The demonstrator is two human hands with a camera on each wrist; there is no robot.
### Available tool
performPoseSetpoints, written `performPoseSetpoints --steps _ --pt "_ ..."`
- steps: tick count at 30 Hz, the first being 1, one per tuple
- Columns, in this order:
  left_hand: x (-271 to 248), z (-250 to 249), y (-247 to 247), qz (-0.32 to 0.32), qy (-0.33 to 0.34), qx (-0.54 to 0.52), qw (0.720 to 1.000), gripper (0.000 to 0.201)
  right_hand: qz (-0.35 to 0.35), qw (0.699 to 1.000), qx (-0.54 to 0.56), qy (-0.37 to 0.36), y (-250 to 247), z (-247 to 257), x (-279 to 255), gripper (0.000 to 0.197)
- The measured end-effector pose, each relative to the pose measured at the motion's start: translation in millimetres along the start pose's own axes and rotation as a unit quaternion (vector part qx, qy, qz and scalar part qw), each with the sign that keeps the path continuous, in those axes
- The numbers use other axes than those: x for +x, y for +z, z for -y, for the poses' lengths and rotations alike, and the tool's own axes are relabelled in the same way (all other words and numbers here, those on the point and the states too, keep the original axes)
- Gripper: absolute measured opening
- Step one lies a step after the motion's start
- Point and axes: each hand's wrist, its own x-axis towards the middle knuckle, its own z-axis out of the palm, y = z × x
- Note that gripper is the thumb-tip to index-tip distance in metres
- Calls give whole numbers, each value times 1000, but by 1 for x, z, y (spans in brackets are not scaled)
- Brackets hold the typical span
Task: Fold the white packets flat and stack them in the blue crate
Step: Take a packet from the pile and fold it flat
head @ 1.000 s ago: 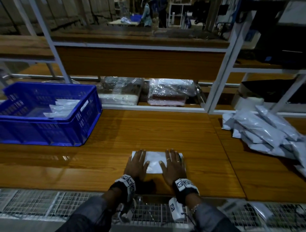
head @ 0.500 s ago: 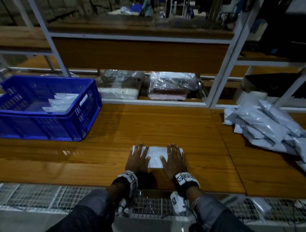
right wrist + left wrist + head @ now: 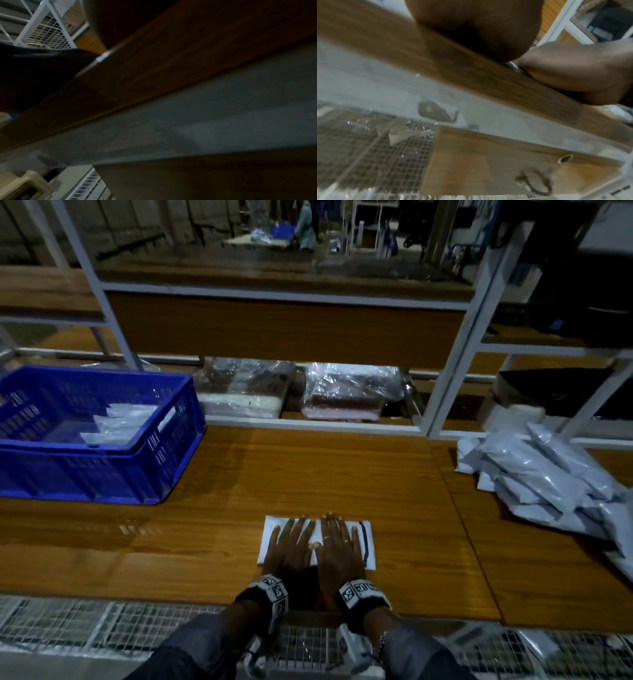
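Wood-grain planks of the long brown table (image 3: 342, 474) carry a perforated blue plastic crate (image 3: 171, 419) at far left with a few folded white packets (image 3: 116, 422) already laid inside, while a loose heap of unfolded white plastic packets (image 3: 548, 484) waits at far right, so most of the job looks undone. Near the front edge, a flat folded white packet (image 3: 368, 539) lies under both grips, left hand (image 3: 291, 546) and right hand (image 3: 339, 546) side by side, fingers straight, palms pressing down, well apart from the crate.
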Motion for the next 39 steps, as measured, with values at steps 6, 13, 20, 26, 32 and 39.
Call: performPoseSetpoints --steps 6,13,20,26,32,39 --pt "-12 17 -16 -73 4 38 997 64 -15 999 14 -30 -21 -18 -18 83" --pt "-14 40 -22 -100 70 48 991 74 46 998 -27 -17 -42 -21 -27 90" --pt "-18 43 -67 82 63 48 993 96 126 988 -86 -27 -76 -15 -13 105" --pt "-25 45 -102 30 2 31 999 62 61 992 -85 -74 -94 8 -3 66" --pt "-48 92 -146 -58 22 -34 997 26 44 993 -80 -79 -106 47 16 35" --pt "-77 147 -206 -96 37 -71 992 24 -1 996 -26 -83 -122 110 19 8"
